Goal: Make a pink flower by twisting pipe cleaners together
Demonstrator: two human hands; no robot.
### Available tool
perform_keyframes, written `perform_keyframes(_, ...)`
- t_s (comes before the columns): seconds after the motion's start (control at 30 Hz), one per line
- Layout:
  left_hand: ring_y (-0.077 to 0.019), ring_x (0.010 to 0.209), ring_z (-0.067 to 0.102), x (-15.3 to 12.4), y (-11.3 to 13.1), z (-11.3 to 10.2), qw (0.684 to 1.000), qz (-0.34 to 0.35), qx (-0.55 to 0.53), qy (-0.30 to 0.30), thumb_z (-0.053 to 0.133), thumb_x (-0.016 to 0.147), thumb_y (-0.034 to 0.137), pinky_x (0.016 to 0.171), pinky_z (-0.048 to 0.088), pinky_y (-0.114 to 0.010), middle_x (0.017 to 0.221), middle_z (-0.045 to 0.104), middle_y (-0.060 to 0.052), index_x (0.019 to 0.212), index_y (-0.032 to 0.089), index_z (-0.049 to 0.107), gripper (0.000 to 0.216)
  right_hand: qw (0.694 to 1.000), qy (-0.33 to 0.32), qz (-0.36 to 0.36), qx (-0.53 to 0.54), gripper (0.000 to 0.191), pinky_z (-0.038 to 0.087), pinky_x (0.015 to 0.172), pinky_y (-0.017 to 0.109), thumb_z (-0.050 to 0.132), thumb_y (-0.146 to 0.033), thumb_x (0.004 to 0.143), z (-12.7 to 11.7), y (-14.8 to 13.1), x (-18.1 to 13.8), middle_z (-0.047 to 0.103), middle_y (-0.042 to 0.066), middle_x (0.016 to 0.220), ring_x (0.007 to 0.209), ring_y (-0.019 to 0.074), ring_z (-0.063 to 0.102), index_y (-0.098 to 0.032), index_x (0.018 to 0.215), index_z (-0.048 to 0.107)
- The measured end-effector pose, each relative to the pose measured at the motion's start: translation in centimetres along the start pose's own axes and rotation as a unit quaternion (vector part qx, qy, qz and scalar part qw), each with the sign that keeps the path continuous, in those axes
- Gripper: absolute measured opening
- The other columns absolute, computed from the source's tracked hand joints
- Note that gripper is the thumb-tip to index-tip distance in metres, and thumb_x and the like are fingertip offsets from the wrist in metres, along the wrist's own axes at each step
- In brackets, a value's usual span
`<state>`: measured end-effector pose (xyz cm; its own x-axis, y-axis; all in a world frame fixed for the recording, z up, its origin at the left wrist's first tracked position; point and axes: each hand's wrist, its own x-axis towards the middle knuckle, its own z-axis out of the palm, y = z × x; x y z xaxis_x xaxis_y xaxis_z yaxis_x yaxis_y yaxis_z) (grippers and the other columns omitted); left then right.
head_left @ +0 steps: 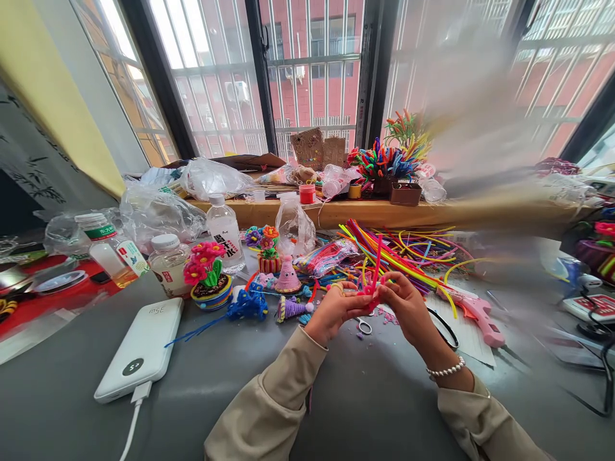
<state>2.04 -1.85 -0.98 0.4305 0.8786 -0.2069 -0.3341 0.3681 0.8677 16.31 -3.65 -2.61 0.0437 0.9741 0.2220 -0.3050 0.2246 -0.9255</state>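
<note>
Across from me, the left hand (335, 312) and right hand (404, 306) both pinch a pink fuzzy stem (377, 264) above the grey table (369, 410); I'd steady it with the left; bend gently with the right.

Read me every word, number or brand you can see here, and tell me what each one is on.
"东方": green label on the left bottle.
"喝开水", probably: water bottle.
"35W", probably: power bank; the digits on its display are unclear.
Too small or blurred to read: the jar, the window frame, the red-and-white item at right.
</note>
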Motion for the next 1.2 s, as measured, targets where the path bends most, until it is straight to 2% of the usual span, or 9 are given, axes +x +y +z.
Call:
perform_keyframes(0.2, -0.0151, 0.066, 0.064, 0.1, -0.1, -0.2, 0.999, 0.018, -0.022, 0.021, 0.071, 0.056, 0.013, 0.07, 0.049, -0.028, 0.075, 0.065, -0.009, 0.086, 0.015, 0.035, 0.048, 0.99, 0.046, -0.082, -0.107, 0.023, 0.047, 0.068, 0.026, 0.067, -0.028, 0.062, 0.2, -0.1, -0.2, 0.06, -0.001, 0.073, 0.07, 0.0127, 0.057, -0.021, 0.081, 0.055)
perform_keyframes(0.4, -0.016, 0.069, 0.064, 0.1, -0.1, -0.1, 1.0, 0.021, -0.014, 0.016, 0.071, 0.056, 0.011, 0.072, 0.049, -0.029, 0.078, 0.065, -0.01, 0.088, 0.015, 0.036, 0.048, 0.967, 0.073, -0.122, -0.21, 0.018, 0.048, 0.073, 0.031, 0.058, -0.03, 0.071, 0.0, 0.5, -0.4, 0.062, 0.003, 0.083, 0.076, 0.0158, 0.058, -0.02, 0.086, 0.057)
perform_keyframes(0.57, -0.0176, 0.069, 0.064, 0.1, -0.1, 0.0, 0.999, 0.028, -0.009, 0.021, 0.068, 0.06, 0.012, 0.072, 0.05, -0.03, 0.078, 0.065, -0.01, 0.089, 0.014, 0.038, 0.041, 0.916, 0.053, -0.206, -0.34, 0.014, 0.046, 0.073, 0.032, 0.051, -0.026, 0.077, -0.2, 0.3, -0.5, 0.061, 0.005, 0.085, 0.079, 0.017, 0.057, -0.021, 0.085, 0.061)
perform_keyframes(0.67, -0.0152, 0.067, 0.063, 0.1, -0.2, 0.0, 0.999, 0.025, -0.008, 0.023, 0.066, 0.062, 0.012, 0.069, 0.05, -0.028, 0.076, 0.065, -0.009, 0.089, 0.014, 0.037, 0.039, 0.88, 0.041, -0.263, -0.393, 0.015, 0.045, 0.073, 0.031, 0.05, -0.023, 0.078, -0.1, -0.2, -0.6, 0.06, 0.004, 0.084, 0.079, 0.0169, 0.056, -0.023, 0.084, 0.063)
perform_keyframes(0.77, -0.0125, 0.065, 0.063, 0.1, -0.1, 0.0, 0.999, 0.017, -0.017, 0.026, 0.065, 0.063, 0.011, 0.068, 0.05, -0.026, 0.073, 0.064, -0.006, 0.088, 0.015, 0.037, 0.038, 0.864, 0.038, -0.284, -0.414, 0.017, 0.046, 0.071, 0.03, 0.049, -0.023, 0.078, -0.1, -0.2, -0.7, 0.06, 0.004, 0.085, 0.079, 0.0166, 0.057, -0.024, 0.087, 0.063)
perform_keyframes(0.9, -0.0123, 0.063, 0.063, 0.1, 0.0, 0.0, 0.999, 0.004, -0.025, 0.029, 0.066, 0.062, 0.01, 0.066, 0.05, -0.025, 0.072, 0.065, -0.007, 0.086, 0.014, 0.038, 0.037, 0.877, 0.061, -0.259, -0.399, 0.021, 0.047, 0.073, 0.031, 0.05, -0.025, 0.077, -0.2, 0.1, -0.7, 0.062, 0.004, 0.087, 0.076, 0.0158, 0.059, -0.023, 0.097, 0.058)
perform_keyframes(0.97, -0.013, 0.063, 0.063, 0.1, 0.0, 0.0, 0.999, -0.002, -0.026, 0.034, 0.065, 0.062, 0.009, 0.066, 0.05, -0.025, 0.072, 0.065, -0.008, 0.085, 0.014, 0.038, 0.036, 0.879, 0.054, -0.255, -0.4, 0.018, 0.048, 0.072, 0.031, 0.05, -0.025, 0.077, -0.2, 0.0, -0.7, 0.063, 0.004, 0.085, 0.075, 0.016, 0.059, -0.022, 0.093, 0.059)
perform_keyframes(1.07, -0.0141, 0.064, 0.063, 0.2, 0.0, 0.0, 0.999, -0.001, -0.026, 0.035, 0.066, 0.061, 0.009, 0.067, 0.049, -0.026, 0.071, 0.065, -0.007, 0.085, 0.015, 0.038, 0.037, 0.862, 0.022, -0.281, -0.422, 0.015, 0.046, 0.073, 0.031, 0.048, -0.022, 0.078, -0.1, -0.5, -0.7, 0.062, 0.003, 0.083, 0.078, 0.0168, 0.058, -0.024, 0.084, 0.062)
perform_keyframes(1.2, -0.0138, 0.065, 0.063, 0.2, 0.0, -0.1, 0.999, 0.013, -0.023, 0.025, 0.068, 0.06, 0.012, 0.068, 0.049, -0.027, 0.071, 0.064, -0.006, 0.086, 0.015, 0.038, 0.04, 0.843, 0.02, -0.305, -0.443, 0.016, 0.046, 0.072, 0.03, 0.049, -0.019, 0.077, -0.2, -1.0, -0.6, 0.058, 0.004, 0.083, 0.078, 0.0163, 0.056, -0.024, 0.082, 0.063)
